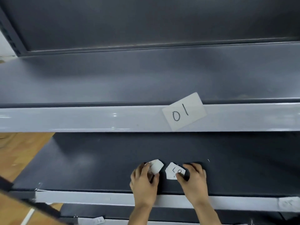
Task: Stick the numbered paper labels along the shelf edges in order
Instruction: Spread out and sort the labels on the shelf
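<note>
A white paper label marked "01" (184, 112) is stuck, tilted, on the light grey front edge of the upper shelf (81, 118). Below it, over the dark lower shelf (97, 161), my left hand (144, 181) holds a small stack of white paper labels (156, 166). My right hand (193, 177) pinches a single label with handwritten digits (174, 172), seen upside down. The two hands are close together, the papers nearly touching. Another blurred label (288, 203) sits on the lower shelf's front edge (97, 198) at far right.
A dark back panel (146, 21) closes the shelving unit. Wooden floor (21, 151) shows at left. A further label (99, 220) is stuck on a still lower shelf edge. A brown cardboard surface (13, 211) fills the bottom left corner.
</note>
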